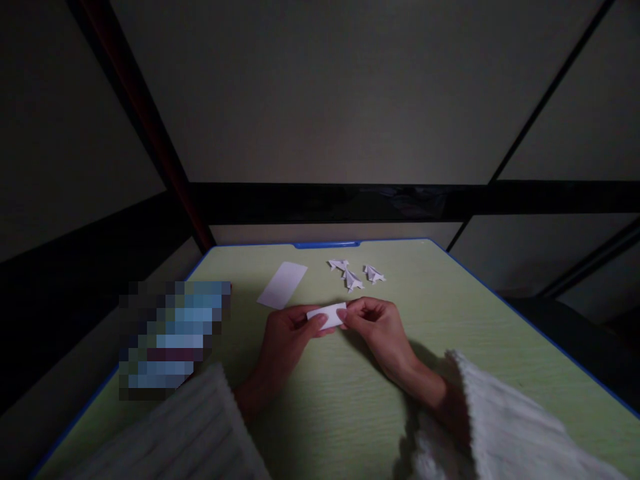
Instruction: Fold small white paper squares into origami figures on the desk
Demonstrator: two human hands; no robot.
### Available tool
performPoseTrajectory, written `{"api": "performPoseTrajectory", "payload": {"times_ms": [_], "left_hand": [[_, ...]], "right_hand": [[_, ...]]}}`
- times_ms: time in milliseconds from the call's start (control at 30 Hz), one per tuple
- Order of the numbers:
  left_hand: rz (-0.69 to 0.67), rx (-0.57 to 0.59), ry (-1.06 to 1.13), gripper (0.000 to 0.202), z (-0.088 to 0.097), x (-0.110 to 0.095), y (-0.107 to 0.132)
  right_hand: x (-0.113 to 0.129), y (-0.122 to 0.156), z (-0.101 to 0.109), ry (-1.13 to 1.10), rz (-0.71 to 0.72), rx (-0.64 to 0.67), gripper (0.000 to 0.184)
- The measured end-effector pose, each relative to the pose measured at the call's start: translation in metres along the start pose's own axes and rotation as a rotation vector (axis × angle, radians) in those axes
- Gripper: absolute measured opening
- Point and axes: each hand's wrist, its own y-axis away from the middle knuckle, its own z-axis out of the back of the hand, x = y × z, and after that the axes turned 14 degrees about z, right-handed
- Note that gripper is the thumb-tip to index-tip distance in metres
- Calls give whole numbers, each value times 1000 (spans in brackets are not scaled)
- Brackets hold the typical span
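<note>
A small folded piece of white paper (327,316) is held between both hands, just above the table. My left hand (285,340) pinches its left end, thumb on top and fingers behind. At the right end, my right hand (383,327) grips it between thumb and curled fingers. Beyond the hands lie three small folded paper figures, shaped like frogs: one at the back left (337,265), one in the middle (353,280) and one on the right (374,274). A flat sheet of white paper (283,285) rests on the table past my left hand.
The pale green table (440,320) has a blue edge and a blue handle-like piece (327,245) at its far side. A blurred-out bluish object (183,337) lies at the left edge. Cabinet-like panels (325,93) stand behind the table.
</note>
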Motion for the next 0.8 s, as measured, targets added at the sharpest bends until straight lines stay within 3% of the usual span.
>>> {"api": "performPoseTrajectory", "payload": {"times_ms": [800], "left_hand": [[16,-31,21,13,-1,0,-1]], "right_hand": [[0,1,1,26,43,20,12]]}}
